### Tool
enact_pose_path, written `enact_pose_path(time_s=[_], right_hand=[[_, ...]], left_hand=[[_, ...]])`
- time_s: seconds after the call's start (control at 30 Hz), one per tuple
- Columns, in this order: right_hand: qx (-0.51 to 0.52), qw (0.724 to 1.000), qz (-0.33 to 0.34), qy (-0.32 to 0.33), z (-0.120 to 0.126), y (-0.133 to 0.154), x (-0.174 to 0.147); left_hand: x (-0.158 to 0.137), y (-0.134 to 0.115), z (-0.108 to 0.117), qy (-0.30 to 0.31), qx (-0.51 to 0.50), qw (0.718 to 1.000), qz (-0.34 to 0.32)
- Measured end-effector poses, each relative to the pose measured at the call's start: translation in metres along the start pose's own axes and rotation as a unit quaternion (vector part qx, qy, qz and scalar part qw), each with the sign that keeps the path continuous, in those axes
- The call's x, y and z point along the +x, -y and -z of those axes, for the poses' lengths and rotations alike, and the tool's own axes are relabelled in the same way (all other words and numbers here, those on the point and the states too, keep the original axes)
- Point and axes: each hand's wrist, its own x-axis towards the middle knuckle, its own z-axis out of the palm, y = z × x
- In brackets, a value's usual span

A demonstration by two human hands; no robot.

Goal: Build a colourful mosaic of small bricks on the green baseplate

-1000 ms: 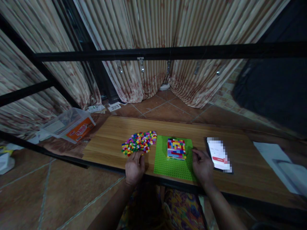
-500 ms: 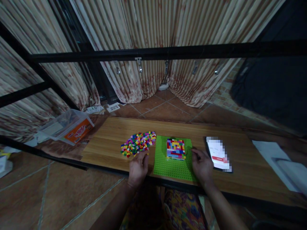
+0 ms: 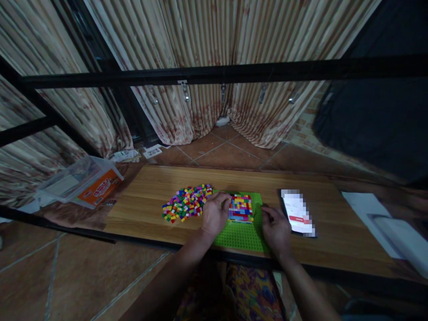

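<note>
My left hand is over the left edge of a square, multicoloured toy brick build, its fingertips pinched together beside the top left corner. Whatever is between those fingertips is too small to make out. Beneath the build lies a green studded baseplate, partly covered by my left hand. At the plate's right edge rests my right hand, its fingers curled and thumb near the index finger; I cannot make out what they hold, if anything. A heap of small loose toy bricks lies left of the plate, close to my left hand.
A phone with a lit screen lies right of my right hand on the wooden table. White papers are at the table's right end. A clear plastic box with an orange label stands beyond the left end.
My left hand has moved right from the heap of bricks to the left side of the build. My right hand stays by the plate's right edge. The view has shifted slightly.
</note>
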Motion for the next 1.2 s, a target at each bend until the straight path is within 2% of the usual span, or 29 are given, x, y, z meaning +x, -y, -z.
enact_pose_path(time_s=[0.17,0.33,0.47,0.63,0.77,0.9,1.0,1.2], right_hand=[[0.001,1.000,-0.013,0.003,0.000,0.001,0.000],[0.001,1.000,-0.011,0.002,0.000,0.001,0.000],[0.002,1.000,-0.009,-0.002,0.000,0.001,0.000],[0.002,1.000,0.001,-0.005,0.000,0.001,0.000],[-0.004,1.000,0.004,-0.006,0.001,0.002,0.000],[-0.004,1.000,0.003,-0.006,0.001,0.003,-0.001],[-0.010,1.000,0.003,-0.005,0.002,0.004,-0.001],[-0.011,1.000,-0.001,-0.003,0.001,0.002,0.000]], left_hand=[[0.005,0.000,-0.011,-0.010,-0.015,1.000,0.001],[0.005,0.005,-0.019,-0.032,-0.040,0.998,0.042],[0.009,0.006,-0.021,-0.026,-0.104,0.990,0.087],[0.016,0.008,-0.024,0.010,-0.206,0.960,0.189],[0.019,0.012,-0.026,0.022,-0.285,0.926,0.245],[0.023,0.012,-0.025,0.072,-0.317,0.892,0.314],[0.027,0.011,-0.025,0.092,-0.314,0.885,0.332],[0.033,0.013,-0.028,0.090,-0.299,0.888,0.338]])
